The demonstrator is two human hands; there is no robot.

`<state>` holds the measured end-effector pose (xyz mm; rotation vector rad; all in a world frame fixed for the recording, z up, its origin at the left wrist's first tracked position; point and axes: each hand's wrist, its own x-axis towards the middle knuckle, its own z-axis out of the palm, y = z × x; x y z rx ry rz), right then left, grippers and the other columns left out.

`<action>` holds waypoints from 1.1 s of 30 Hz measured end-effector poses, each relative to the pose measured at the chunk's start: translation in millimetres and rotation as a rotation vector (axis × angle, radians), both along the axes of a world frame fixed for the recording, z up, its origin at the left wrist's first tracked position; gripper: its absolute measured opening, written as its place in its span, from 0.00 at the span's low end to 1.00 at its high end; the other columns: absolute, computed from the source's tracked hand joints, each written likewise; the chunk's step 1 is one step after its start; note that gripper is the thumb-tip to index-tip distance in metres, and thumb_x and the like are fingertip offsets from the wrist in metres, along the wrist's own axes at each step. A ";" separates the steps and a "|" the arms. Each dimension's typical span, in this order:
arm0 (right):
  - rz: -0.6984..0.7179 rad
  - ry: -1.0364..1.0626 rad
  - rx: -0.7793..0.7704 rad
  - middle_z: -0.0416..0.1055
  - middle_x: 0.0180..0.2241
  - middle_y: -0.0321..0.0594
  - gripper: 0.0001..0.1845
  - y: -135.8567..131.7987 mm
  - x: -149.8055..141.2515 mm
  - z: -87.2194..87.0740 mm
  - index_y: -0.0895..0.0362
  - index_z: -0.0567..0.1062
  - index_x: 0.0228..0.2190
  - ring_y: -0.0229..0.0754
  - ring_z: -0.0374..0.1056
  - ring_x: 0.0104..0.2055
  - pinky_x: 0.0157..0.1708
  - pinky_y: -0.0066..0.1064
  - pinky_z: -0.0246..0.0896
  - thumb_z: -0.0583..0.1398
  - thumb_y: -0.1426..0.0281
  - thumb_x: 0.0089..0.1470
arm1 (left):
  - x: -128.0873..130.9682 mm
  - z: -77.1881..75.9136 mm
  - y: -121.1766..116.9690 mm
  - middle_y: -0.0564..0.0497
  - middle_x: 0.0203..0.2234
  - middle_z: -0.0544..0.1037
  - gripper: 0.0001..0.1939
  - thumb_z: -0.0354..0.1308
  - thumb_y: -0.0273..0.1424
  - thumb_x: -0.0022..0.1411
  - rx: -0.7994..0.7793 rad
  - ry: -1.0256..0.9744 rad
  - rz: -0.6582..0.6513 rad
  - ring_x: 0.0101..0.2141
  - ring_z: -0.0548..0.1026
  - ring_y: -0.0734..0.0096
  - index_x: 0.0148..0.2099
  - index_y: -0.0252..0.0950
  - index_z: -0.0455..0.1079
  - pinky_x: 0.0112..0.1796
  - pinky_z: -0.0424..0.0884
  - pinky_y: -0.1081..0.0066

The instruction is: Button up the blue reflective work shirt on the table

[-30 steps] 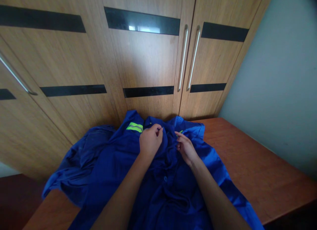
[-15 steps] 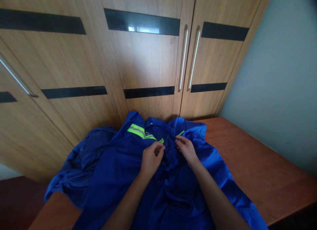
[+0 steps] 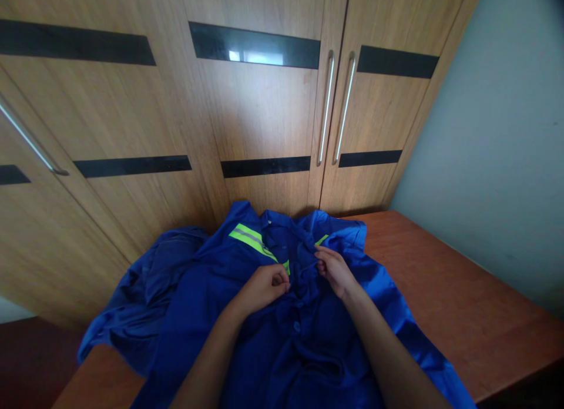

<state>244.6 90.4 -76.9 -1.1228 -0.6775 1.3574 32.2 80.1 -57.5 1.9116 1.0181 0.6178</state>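
A blue work jacket (image 3: 198, 303) with yellow-green reflective strips lies spread out, its collar toward the cupboard. My left hand (image 3: 265, 287) is closed in a pinch at the front opening, just below the left reflective strip (image 3: 253, 237). Opposite it, my right hand (image 3: 333, 269) pinches the other front edge near the collar (image 3: 282, 221). Between the hands the cloth is bunched. A button (image 3: 296, 327) shows on the front below them. What exactly lies between the fingertips is partly hidden.
Another crumpled dark blue garment (image 3: 150, 280) lies at the left, partly under the jacket. The reddish-brown wooden surface (image 3: 445, 291) reaches to the pale wall (image 3: 497, 162) at the right. A wooden cupboard (image 3: 264, 109) with metal handles stands directly behind.
My left hand has moved down and slightly left, turning more sideways. My right hand has shifted slightly down, its fingers more curled. The cloth at the opening has shifted a little.
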 end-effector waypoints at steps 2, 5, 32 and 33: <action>0.010 0.018 0.002 0.59 0.14 0.26 0.22 0.2 -0.3 -1.1 0.59 0.76 0.39 0.30 0.52 0.17 0.16 0.23 0.44 0.64 0.71 0.36 | -2.3 0.2 0.6 0.53 0.22 0.76 0.04 0.58 0.29 0.53 -0.088 -0.033 -0.020 0.24 0.73 0.73 0.31 0.34 0.67 0.25 0.64 0.76; -0.013 -0.013 -0.002 0.60 0.14 0.26 0.22 0.9 -0.3 -2.1 0.60 0.76 0.39 0.30 0.53 0.16 0.16 0.22 0.45 0.64 0.71 0.36 | -3.6 2.8 0.7 0.51 0.22 0.77 0.07 0.61 0.32 0.52 -0.185 -0.096 -0.029 0.24 0.73 0.72 0.31 0.34 0.67 0.25 0.65 0.75; 0.319 -0.727 0.470 0.71 0.47 0.41 0.15 -95.6 -5.5 24.2 0.52 0.73 0.44 0.43 0.67 0.47 0.45 0.34 0.64 0.59 0.61 0.56 | 21.3 65.0 64.2 0.44 0.49 0.70 0.18 0.55 0.36 0.65 0.190 -0.417 0.540 0.44 0.73 0.62 0.54 0.34 0.65 0.43 0.72 0.57; 0.349 -0.770 0.467 0.71 0.45 0.42 0.14 -102.7 -1.2 22.0 0.53 0.74 0.43 0.43 0.68 0.47 0.46 0.35 0.63 0.58 0.61 0.57 | 19.9 64.4 61.6 0.44 0.49 0.70 0.18 0.55 0.36 0.65 0.203 -0.390 0.534 0.45 0.72 0.62 0.54 0.34 0.65 0.43 0.72 0.57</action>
